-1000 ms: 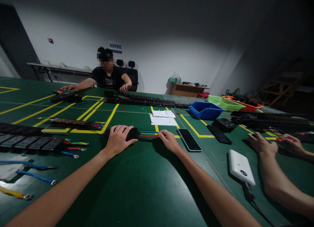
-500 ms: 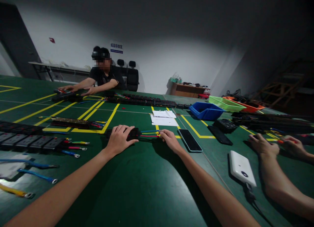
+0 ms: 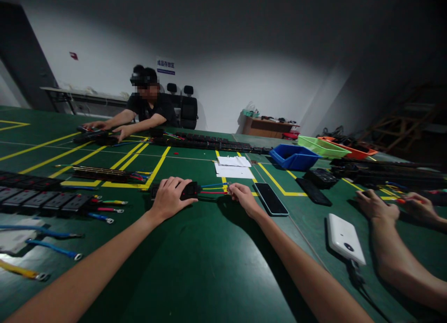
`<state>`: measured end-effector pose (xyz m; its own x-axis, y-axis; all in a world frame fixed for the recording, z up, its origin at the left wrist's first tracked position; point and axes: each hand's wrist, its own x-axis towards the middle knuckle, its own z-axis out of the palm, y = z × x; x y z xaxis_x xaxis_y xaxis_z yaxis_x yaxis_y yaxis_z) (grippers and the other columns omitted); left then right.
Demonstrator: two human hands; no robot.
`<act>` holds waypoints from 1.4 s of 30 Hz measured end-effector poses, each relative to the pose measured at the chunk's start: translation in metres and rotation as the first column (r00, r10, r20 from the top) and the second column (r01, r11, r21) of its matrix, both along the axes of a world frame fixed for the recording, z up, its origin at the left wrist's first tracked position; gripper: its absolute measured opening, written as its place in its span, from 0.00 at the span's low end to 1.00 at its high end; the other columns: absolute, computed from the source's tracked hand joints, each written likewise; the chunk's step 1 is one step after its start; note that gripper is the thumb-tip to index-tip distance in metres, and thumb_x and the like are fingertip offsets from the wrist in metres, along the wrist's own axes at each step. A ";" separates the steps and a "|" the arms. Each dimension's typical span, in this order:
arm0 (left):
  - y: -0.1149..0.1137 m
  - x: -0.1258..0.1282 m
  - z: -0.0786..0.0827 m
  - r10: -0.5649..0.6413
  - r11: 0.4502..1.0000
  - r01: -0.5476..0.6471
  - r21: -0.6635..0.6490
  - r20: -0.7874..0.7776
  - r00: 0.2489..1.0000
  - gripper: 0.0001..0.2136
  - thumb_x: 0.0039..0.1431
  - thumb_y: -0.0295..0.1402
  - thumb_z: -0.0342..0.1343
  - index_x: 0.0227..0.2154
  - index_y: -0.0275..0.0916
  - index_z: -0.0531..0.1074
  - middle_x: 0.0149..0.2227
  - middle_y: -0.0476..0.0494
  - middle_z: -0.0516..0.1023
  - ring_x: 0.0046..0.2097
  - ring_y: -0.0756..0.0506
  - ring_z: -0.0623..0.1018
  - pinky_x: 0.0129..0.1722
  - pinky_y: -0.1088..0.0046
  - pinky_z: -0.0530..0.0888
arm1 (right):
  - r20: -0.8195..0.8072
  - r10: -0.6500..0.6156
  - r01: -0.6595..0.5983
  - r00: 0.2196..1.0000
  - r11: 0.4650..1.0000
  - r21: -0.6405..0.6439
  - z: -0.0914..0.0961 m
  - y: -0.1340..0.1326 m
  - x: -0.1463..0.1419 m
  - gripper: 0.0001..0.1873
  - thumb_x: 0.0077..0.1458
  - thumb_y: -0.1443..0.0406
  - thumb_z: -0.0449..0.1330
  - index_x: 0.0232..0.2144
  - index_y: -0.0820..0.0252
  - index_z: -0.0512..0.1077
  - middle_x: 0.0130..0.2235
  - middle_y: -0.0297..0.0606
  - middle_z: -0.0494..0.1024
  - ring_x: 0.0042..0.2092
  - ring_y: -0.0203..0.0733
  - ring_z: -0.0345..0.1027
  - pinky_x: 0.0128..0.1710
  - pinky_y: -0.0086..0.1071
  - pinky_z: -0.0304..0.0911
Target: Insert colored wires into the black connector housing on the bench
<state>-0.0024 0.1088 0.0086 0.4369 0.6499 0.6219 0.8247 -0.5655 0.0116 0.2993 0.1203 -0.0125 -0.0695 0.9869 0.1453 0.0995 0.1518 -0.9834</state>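
My left hand (image 3: 170, 196) lies curled over a black power strip (image 3: 189, 191) on the green table (image 3: 209, 262) and holds it down. Blue, yellow and red wires (image 3: 212, 189) run from the strip's right end. My right hand (image 3: 244, 197) pinches the far ends of those wires, fingers closed on them. Both arms reach forward across the table.
More black strips (image 3: 45, 200) with coloured leads lie at left, loose blue and yellow wires (image 3: 52, 249) nearer. A dark phone (image 3: 270, 198), a white power bank (image 3: 345, 238), paper (image 3: 233, 171) and a blue bin (image 3: 293, 156) lie right. A co-worker's hands (image 3: 379, 205) work at right; another person (image 3: 148, 109) sits across.
My hands have stayed on the strip and wires, the right hand shifting slightly. The person across has brought the second hand over to the strip at far left.
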 end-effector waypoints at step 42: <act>-0.002 0.001 0.002 0.023 0.998 -0.024 0.054 0.018 1.000 0.29 0.56 0.57 0.58 0.51 0.40 0.73 0.42 0.37 0.77 0.45 0.36 0.73 0.43 0.59 0.66 | 0.006 0.028 -0.028 1.000 0.999 -0.036 0.001 -0.001 0.002 0.22 0.45 0.46 0.66 0.28 0.57 0.72 0.25 0.31 0.69 0.26 0.35 0.58 0.26 0.30 0.50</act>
<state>-0.0017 0.1068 0.0110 0.4107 0.6253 0.6636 0.8377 -0.5460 -0.0039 0.3014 0.1197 -0.0114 -0.0983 0.9891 0.1096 0.1019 0.1196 -0.9876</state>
